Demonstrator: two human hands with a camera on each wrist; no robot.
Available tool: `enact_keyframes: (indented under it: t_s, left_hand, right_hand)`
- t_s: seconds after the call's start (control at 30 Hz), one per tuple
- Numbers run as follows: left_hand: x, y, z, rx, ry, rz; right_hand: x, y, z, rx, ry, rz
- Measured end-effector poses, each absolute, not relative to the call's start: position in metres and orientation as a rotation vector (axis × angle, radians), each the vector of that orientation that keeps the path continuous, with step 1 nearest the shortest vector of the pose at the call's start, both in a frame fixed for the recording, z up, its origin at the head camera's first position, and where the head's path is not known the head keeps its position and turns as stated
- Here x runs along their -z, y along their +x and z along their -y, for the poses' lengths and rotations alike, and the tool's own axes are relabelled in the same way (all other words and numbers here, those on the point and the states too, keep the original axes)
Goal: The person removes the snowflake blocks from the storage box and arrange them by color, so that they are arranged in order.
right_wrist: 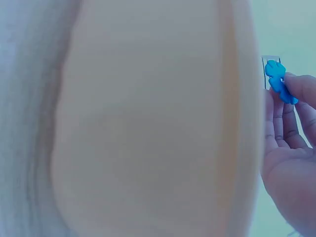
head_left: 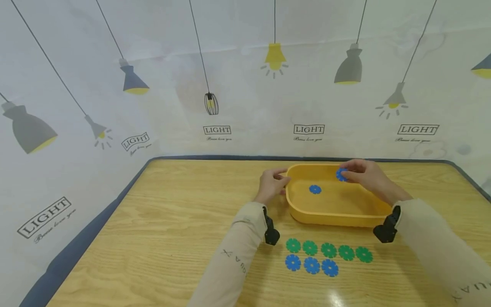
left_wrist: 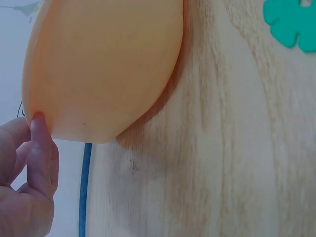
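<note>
A yellow plastic tray point(head_left: 337, 219) stands on the table, with one blue notched disc point(head_left: 315, 189) lying inside. At the tray's left end, my left hand point(head_left: 270, 185) holds the rim; in the left wrist view its fingertips point(left_wrist: 38, 121) meet the tray's edge. Over the far right part of the tray is my right hand point(head_left: 366, 175). It pinches a second blue notched disc point(head_left: 341, 174) between thumb and fingers. The right wrist view shows that same blue disc point(right_wrist: 276, 76) tilted in the fingers, above the rim.
In front of the tray lie a row of several green discs point(head_left: 328, 250) and, nearer me, a row of three blue discs point(head_left: 312, 265). The wooden table point(head_left: 184, 213) reaches a wall point(head_left: 245, 98) printed with lamps. Each wrist carries a black mount point(head_left: 271, 232).
</note>
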State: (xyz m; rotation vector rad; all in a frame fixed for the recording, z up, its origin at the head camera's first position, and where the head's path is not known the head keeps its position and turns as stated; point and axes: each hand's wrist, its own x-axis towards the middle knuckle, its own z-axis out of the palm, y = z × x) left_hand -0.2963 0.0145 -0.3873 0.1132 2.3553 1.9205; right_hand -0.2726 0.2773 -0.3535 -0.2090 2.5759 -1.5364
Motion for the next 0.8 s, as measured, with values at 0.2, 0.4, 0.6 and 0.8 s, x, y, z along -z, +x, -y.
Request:
enact_keyframes:
  t_s: [0.2,0.4,0.6,0.8]
  left_hand:
    - [0.387,-0.296,-0.015,-1.912,0.094,-2.367]
    - [0.388,-0.298,-0.016,-1.905,0.096,-2.371]
    - [0.389,-0.297,-0.015,-1.912,0.1,-2.36]
    - [0.388,-0.297,-0.015,-1.908,0.092,-2.373]
  right_hand:
    - [0.352,-0.256,-0.273,1.497,-0.302,-2.567]
    - [0.35,-0.236,-0.274,1.45,-0.423,-2.592]
    - [0.348,-0.22,-0.277,1.461,-0.491,-2.596]
    - [0.348,-0.201,-0.274,1.478,-0.553,-2.568]
